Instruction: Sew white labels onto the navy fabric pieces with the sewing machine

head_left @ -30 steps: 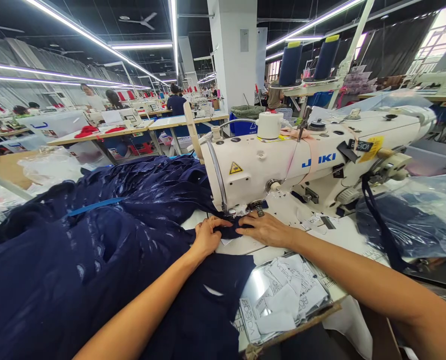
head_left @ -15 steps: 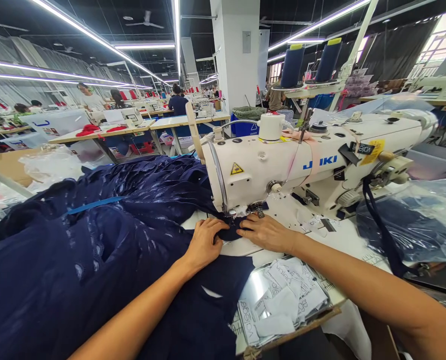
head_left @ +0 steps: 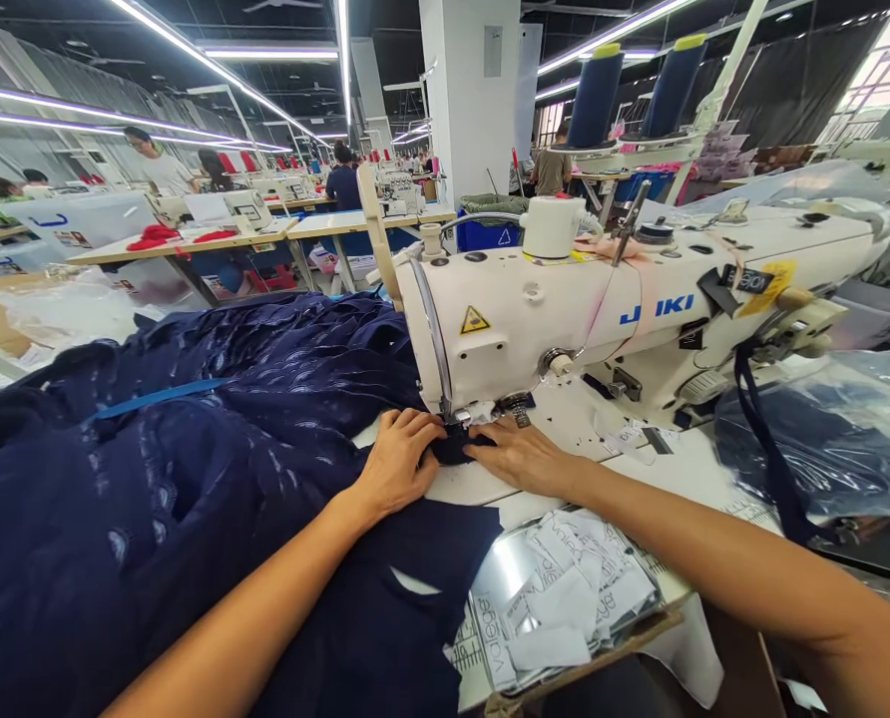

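Note:
Navy fabric (head_left: 454, 451) lies under the presser foot of a white Juki sewing machine (head_left: 505, 309). Left of the foot, my left hand (head_left: 401, 461) grips the cloth, fingers bent and pressed together on it. Just to the right, my right hand (head_left: 524, 459) pins the same cloth with thumb and fingers, the fingertips partly hidden below the machine head. A large heap of navy garments (head_left: 213, 429) spreads over the left side and runs toward my left hand. Below my hands, a loose navy panel (head_left: 385, 558) hangs over the table's front edge.
A clear tray of white printed labels (head_left: 501, 668) sits at the front of the table. Bagged navy cloth (head_left: 781, 429) lies on the right. Two navy thread cones (head_left: 593, 100) stand behind the machine. Other people work at tables farther back.
The view has shifted slightly, with the machine appearing a little larger. Both hands stay at the presser foot, and the cloth between them has moved only slightly.

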Available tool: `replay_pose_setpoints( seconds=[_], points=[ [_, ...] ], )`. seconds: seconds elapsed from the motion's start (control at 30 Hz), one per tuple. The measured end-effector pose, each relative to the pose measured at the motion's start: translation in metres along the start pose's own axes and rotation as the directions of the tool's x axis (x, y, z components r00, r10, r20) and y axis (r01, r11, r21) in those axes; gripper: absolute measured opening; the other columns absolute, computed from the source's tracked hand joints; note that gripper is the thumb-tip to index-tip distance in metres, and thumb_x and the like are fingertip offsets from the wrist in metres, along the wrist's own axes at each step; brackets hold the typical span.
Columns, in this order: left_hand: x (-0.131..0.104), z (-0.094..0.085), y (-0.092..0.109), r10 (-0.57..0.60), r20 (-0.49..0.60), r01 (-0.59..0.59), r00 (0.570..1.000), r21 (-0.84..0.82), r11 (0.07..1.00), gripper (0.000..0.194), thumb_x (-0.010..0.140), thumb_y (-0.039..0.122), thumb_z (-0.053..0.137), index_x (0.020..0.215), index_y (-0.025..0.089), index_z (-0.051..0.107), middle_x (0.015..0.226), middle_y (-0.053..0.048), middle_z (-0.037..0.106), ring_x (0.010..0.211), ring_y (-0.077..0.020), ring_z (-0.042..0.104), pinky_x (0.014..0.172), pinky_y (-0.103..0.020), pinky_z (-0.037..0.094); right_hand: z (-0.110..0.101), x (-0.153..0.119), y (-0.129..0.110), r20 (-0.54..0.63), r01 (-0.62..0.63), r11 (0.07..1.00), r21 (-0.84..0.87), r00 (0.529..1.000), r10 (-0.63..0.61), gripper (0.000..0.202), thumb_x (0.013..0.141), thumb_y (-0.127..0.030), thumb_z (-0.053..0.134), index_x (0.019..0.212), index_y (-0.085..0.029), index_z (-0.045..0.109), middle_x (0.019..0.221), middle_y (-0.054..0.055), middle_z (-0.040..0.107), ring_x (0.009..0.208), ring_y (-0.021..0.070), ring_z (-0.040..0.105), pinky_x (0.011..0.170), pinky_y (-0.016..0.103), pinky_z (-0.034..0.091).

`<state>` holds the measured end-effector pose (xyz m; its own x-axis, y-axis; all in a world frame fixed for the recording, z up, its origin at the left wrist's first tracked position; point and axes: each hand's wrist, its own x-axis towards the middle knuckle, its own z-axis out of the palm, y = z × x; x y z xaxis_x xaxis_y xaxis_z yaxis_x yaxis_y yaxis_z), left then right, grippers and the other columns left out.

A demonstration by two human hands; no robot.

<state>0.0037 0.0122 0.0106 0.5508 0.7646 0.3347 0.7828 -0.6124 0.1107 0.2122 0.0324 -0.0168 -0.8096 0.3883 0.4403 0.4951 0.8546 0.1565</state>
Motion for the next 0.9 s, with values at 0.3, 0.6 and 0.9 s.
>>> replay_pose_setpoints(
  seconds=[0.3,0.6,0.9],
  points=[
    [0.004,0.007,0.003,-0.082,0.16,0.069,0.984,0.086,0.994,0.031,0.082,0.019,0.03,0.105,0.013,0.051,0.099,-0.011,0.062,0.1,-0.0265,0.047,0.08,-0.043,0.033,0.001,-0.002,0.004,-0.028,0.057,0.998,0.037,0.998,-0.056,0.025,0.085,-0.017,0.042,0.101,-0.017,0.062,0.103,0.013,0.058,0.09,0.0223,0.052,0.074,0.036,0.042],
    [-0.008,0.007,0.006,0.176,-0.006,-0.174,0.984,0.125,0.977,0.02,0.082,0.025,0.044,0.087,0.02,0.062,0.086,-0.004,0.062,0.086,-0.0185,0.052,0.091,-0.042,0.026,0.004,-0.003,0.003,-0.039,-0.005,0.988,0.156,0.999,0.011,0.027,0.086,-0.017,0.04,0.099,-0.017,0.063,0.092,0.01,0.058,0.081,0.0189,0.051,0.068,0.032,0.044],
    [-0.006,0.015,0.017,0.259,-0.01,-0.241,0.966,0.332,0.912,0.029,0.087,0.014,0.035,0.074,0.017,0.06,0.068,-0.003,0.057,0.071,-0.0165,0.048,0.079,-0.039,0.03,0.02,-0.006,0.013,-0.11,-0.056,0.853,0.519,0.985,0.132,0.018,0.083,-0.018,0.05,0.09,-0.02,0.066,0.09,0.006,0.061,0.088,0.0167,0.056,0.079,0.034,0.044]
  ],
)
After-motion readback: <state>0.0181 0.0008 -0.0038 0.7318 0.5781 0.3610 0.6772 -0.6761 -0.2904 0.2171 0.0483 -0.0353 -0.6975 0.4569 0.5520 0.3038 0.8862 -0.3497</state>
